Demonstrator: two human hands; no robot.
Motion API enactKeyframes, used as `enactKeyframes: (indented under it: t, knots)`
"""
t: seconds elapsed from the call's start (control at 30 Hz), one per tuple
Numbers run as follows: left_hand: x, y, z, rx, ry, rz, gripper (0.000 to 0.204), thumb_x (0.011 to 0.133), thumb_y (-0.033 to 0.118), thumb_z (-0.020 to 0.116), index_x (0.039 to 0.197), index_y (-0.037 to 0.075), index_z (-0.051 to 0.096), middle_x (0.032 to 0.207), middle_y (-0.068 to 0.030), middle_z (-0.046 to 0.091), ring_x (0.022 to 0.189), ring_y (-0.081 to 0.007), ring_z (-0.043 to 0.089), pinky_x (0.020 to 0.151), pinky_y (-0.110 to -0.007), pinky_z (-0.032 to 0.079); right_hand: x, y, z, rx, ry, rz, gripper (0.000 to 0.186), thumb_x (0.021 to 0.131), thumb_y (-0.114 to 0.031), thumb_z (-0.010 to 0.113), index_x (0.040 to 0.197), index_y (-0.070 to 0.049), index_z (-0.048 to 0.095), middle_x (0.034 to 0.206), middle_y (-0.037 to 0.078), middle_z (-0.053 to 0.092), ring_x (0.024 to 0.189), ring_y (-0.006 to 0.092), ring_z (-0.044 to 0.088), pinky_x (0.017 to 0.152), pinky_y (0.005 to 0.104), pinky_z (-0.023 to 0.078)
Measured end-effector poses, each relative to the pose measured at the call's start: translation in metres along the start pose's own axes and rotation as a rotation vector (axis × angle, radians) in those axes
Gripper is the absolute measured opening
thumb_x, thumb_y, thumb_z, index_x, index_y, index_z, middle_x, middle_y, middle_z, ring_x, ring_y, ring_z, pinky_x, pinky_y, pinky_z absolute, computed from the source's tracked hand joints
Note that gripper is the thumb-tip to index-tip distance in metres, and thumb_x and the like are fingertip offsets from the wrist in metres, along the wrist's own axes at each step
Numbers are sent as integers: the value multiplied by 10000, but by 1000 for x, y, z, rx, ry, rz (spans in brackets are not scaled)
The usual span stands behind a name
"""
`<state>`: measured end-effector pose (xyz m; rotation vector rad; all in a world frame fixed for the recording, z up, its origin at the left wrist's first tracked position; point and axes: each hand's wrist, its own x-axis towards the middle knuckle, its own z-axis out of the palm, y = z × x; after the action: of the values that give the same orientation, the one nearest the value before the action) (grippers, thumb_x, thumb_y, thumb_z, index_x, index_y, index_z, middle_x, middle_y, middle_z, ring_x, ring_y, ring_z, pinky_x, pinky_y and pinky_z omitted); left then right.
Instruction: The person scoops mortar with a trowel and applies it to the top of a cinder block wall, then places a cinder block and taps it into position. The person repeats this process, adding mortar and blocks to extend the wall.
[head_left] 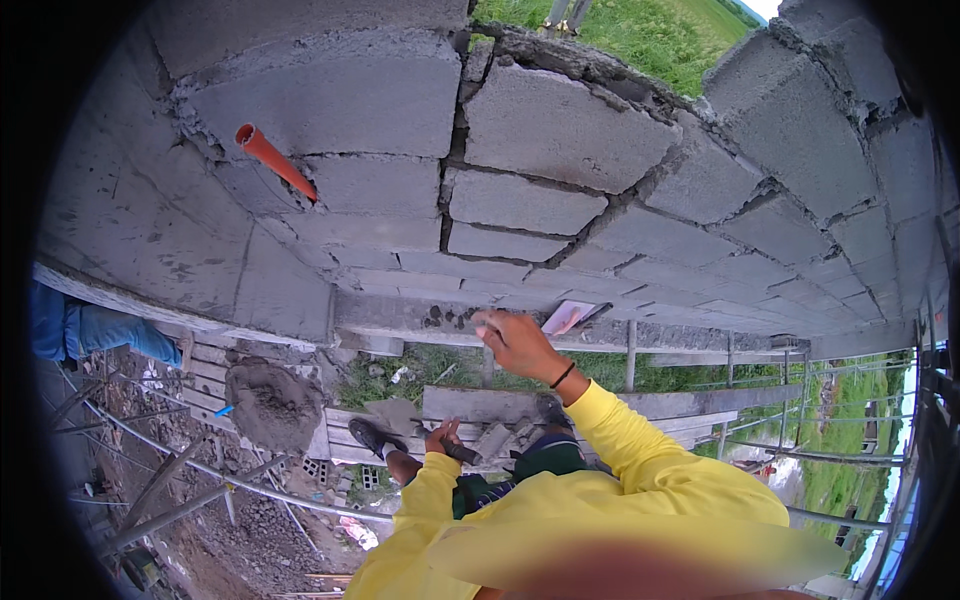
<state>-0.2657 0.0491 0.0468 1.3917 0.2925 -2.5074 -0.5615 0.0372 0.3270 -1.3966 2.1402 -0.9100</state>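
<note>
Through the head camera I find the dark clumps (450, 317), which look like mortar, lying on the grey ledge (375, 310) at the foot of the block wall (560, 120), just left of the right hand (518, 342). I judge them light, damp and crumbly, likely to smear or break under a pinch, so I would take them low, from beneath, with flat fingers. The right hand is over the ledge with its fingers loosely bent; I see nothing in it, but cannot tell whether the fingertips meet. Lower down, the left hand (442, 436) is curled beside a dark handle-like piece (461, 451); at this size I cannot tell whether it grips it. That piece looks stiff and fairly light, best held around the middle of its shaft, though grit could make it slip. Just right of the right hand, a flat pale panel (570, 317) leans by the ledge; I expect it to be thin, safest by its edges. Farther out, an orange pipe (277, 165) juts from the wall, a grey mortar heap (275, 395) sits on the left, probably heavy and soft, and scaffold poles (300, 504) cross below.
</note>
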Motion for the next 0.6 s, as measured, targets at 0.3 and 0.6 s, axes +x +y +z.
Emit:
enactKeyframes:
  t: [0.3, 0.6]
  knots:
    - [-62, -76, 190, 594, -536, 146, 742, 1007, 505, 626, 1607, 173, 344, 1404, -36, 528, 1160, -224, 570, 1032, -389, 487, -127, 27, 6, 474, -369, 359, 696, 952, -388, 601, 1479, 9, 379, 1300, 322, 569, 1198, 509, 552, 1001, 500, 462]
    - [-178, -50, 395, 1025, -1230, 429, 806, 1030, 472, 599, 1625, 49, 260, 1559, -131, 434, 1373, -244, 455, 1139, -399, 386, -102, -67, -177, -117, 114, -161, 480, 968, -86, 626, 1376, 69, 425, 1170, 294, 599, 995, 488, 619, 837, 481, 509]
